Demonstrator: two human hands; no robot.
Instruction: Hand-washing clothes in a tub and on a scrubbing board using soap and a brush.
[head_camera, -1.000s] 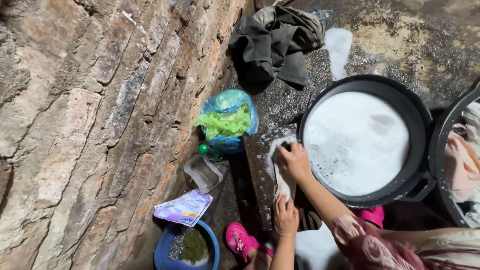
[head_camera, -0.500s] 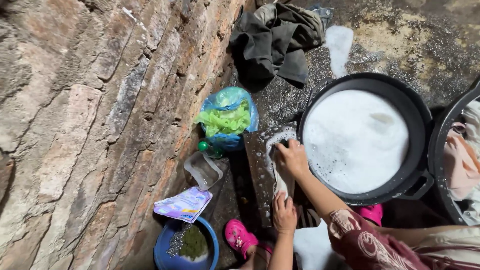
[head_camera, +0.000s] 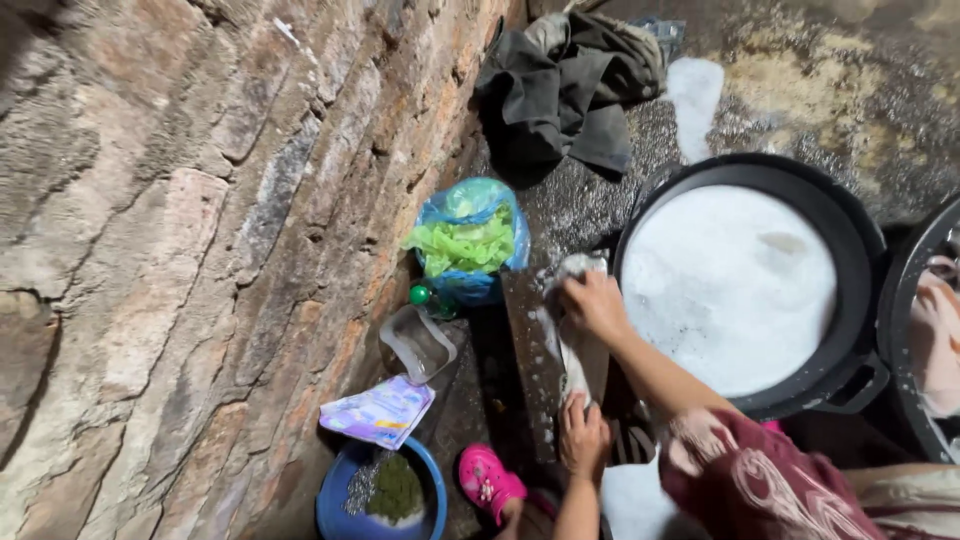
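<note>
A wet white cloth (head_camera: 582, 358) covered in suds lies stretched along a dark wooden board (head_camera: 524, 335) on the ground. My right hand (head_camera: 596, 304) presses down on the cloth's far end, next to the rim of a black basin (head_camera: 862, 240) full of white foam. My left hand (head_camera: 584, 436) grips the cloth's near end at the lower part of the board. A patterned maroon sleeve covers my right upper arm.
A brick wall (head_camera: 180, 260) fills the left. Along its foot stand a blue bag of green plastic (head_camera: 466, 240), a green-capped bottle (head_camera: 420, 295), a clear tub (head_camera: 418, 343), a detergent packet (head_camera: 378, 410) and a blue bowl (head_camera: 345, 500). Dark clothes (head_camera: 570, 80) lie beyond. A second basin (head_camera: 905, 330) holds laundry; a pink sandal (head_camera: 488, 480) is below.
My right hand has slid away from me along the board, drawing the cloth out longer. My left hand stays on the near end. The view shifted slightly.
</note>
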